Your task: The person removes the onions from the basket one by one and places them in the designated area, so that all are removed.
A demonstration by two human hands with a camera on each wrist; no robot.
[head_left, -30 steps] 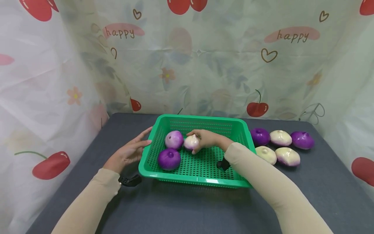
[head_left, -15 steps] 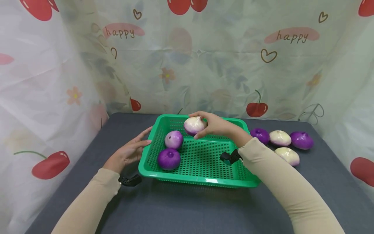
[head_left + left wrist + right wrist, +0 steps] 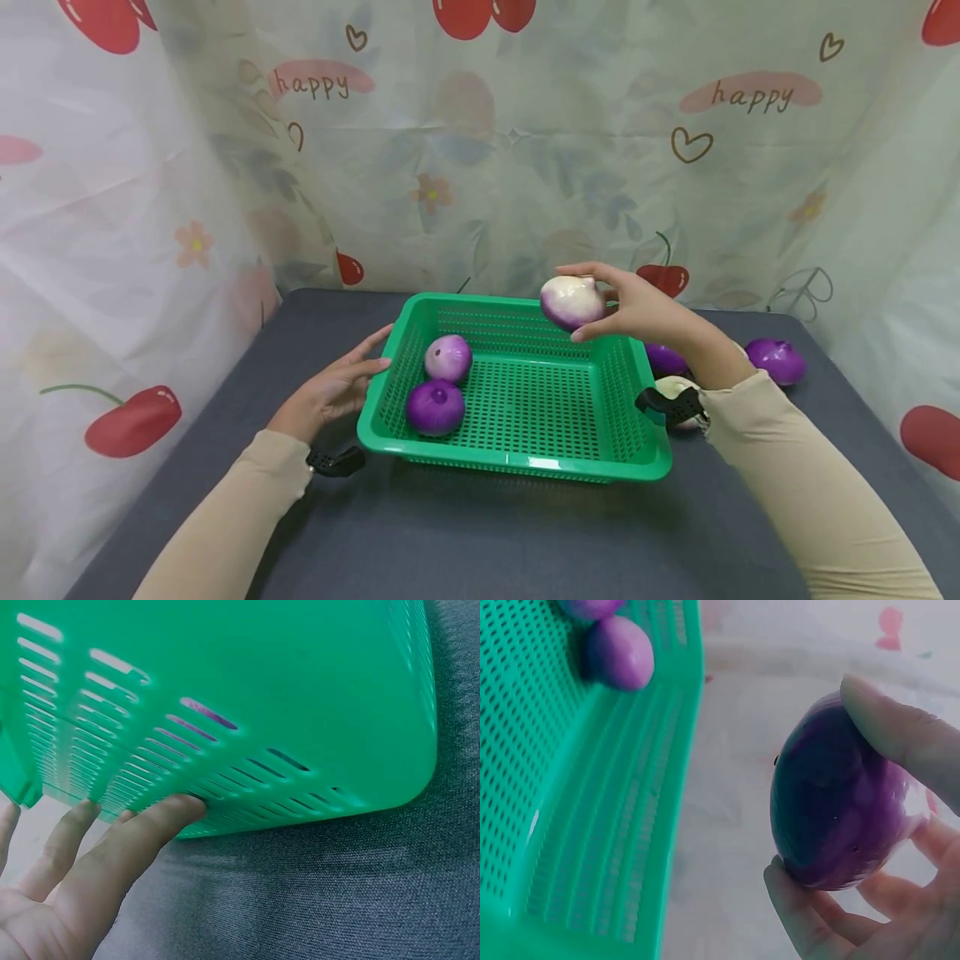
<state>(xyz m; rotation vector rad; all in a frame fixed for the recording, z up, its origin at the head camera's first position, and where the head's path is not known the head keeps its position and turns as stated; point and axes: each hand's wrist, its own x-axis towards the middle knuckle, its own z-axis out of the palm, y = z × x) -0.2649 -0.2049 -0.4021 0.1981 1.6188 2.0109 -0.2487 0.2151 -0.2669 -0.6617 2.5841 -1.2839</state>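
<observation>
My right hand holds a white-and-purple onion by its sides, raised over the back right part of the green basket. In the right wrist view the purple underside of this onion shows between thumb and fingers. Fingers extended, my left hand touches the basket's left side; the left wrist view has its fingertips against the slotted wall. Inside the basket, at the left, lie a pale purple onion and a deep purple onion.
Right of the basket, on the dark grey table, are more onions: one deep purple, another purple and a whitish one, partly behind my right arm. A patterned curtain encloses the back and sides.
My right hand has lifted the white-and-purple onion from the basket floor and carried it up and to the right. My left hand has stayed at the basket's side.
</observation>
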